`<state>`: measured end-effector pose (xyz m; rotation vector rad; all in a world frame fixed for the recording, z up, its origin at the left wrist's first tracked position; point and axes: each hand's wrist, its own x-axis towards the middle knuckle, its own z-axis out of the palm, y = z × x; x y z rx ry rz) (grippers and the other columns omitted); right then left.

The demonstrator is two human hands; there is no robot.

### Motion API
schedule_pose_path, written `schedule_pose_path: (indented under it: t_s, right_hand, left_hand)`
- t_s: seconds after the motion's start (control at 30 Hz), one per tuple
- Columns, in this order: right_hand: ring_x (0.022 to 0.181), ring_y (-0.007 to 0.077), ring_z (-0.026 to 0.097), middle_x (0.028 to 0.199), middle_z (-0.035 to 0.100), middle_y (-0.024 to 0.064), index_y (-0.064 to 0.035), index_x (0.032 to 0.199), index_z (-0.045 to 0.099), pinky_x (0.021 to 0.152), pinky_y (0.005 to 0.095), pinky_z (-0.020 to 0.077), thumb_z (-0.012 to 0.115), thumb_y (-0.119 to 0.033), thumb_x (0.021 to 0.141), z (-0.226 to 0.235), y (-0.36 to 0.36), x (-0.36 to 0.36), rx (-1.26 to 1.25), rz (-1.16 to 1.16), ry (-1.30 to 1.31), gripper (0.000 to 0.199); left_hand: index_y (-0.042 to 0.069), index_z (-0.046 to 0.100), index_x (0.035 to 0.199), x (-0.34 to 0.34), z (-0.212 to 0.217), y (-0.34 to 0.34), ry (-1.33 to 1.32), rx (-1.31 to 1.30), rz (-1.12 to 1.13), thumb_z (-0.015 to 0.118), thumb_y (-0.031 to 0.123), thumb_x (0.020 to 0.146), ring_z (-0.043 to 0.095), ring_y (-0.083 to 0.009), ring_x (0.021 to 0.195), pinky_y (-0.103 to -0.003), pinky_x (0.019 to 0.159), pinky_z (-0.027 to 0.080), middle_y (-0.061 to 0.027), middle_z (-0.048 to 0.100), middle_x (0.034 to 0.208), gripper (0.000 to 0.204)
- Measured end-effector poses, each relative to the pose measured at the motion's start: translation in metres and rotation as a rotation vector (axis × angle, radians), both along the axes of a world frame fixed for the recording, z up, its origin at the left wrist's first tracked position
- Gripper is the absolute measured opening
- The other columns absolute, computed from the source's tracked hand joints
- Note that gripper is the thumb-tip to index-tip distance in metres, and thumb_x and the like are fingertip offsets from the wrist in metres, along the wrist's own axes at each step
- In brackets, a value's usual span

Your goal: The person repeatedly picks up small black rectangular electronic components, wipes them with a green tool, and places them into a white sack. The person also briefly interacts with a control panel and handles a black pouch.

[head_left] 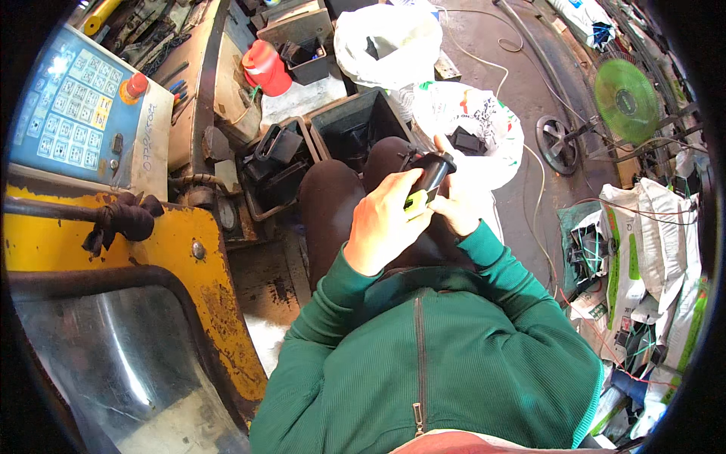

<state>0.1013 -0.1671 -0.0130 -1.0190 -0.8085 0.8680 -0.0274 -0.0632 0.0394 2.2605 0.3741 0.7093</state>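
So the black part (433, 172) is up in both hands, just above the knees (333, 195) of the seated person. Left hand (387, 221) has its grip curled round, fingers bent, with a little yellow-green thing (416, 201) tucked in it, right up against the lower end of the part. Can't make out what that yellow-green bit is, too small and half covered. Right hand (457, 206) has its grip closed on the other side of the part, one finger sticking up past the top end

Just beyond the knees there's a big dark bin (339, 115) with black pieces inside, and a smaller bin (277, 212) touching or nearly touching it on the left, also loaded with black stuff. Near the right hand sits a white bag (501, 155), mouth open, more black pieces (467, 141) in it. Behind that is another white bag (389, 64), and a red container (266, 68) stands left of it. Off to the far left is a control panel (66, 113) with a red button (136, 85), and a green fan (626, 98) is over on the right
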Motion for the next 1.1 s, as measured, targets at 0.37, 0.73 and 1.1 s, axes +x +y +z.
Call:
schedule_pose_path:
  t_s: [0.37, 0.73, 1.1]
  right_hand:
    - [0.116, 0.0206, 0.044, 0.135, 0.038, 0.0136, -0.007, 0.146, 0.013, 0.092, 0.035, 0.0396, 0.06, -0.035, 0.084, -0.017, -0.008, 0.012, -0.21, -0.026, 0.097, 0.082]
    - [0.101, 0.013, 0.05, 0.114, 0.053, 0.0064, -0.003, 0.135, 0.039, 0.091, 0.0277, 0.0397, 0.061, -0.022, 0.087, -0.022, 0.003, 0.016, -0.266, -0.275, -0.062, 0.056]
    - [0.095, 0.0104, 0.053, 0.108, 0.059, 0.0041, 0.0007, 0.123, 0.051, 0.085, 0.0251, 0.0419, 0.045, -0.029, 0.096, -0.018, -0.006, 0.026, -0.339, -0.284, 0.057, 0.04]
  left_hand:
    - [0.004, 0.04, 0.133, 0.014, -0.007, 0.012, 0.035, -0.247, -0.186, 0.067, 0.01, 0.08, 0.061, -0.0189, 0.097, -0.028, 0.079, 0.049, -0.012, 0.058, 0.117, 0.06]
    - [0.002, 0.06, 0.105, 0.015, 0.006, 0.017, -0.068, -0.047, -0.041, 0.073, 0.012, 0.073, 0.061, -0.0193, 0.082, -0.03, 0.072, 0.05, -0.0105, 0.063, 0.097, 0.036]
    - [0.001, 0.06, 0.083, -0.004, 0.001, 0.066, 0.198, 0.029, 0.021, 0.063, 0.011, 0.081, 0.056, -0.0201, 0.056, -0.03, 0.055, 0.043, -0.0142, 0.058, 0.068, 0.011]
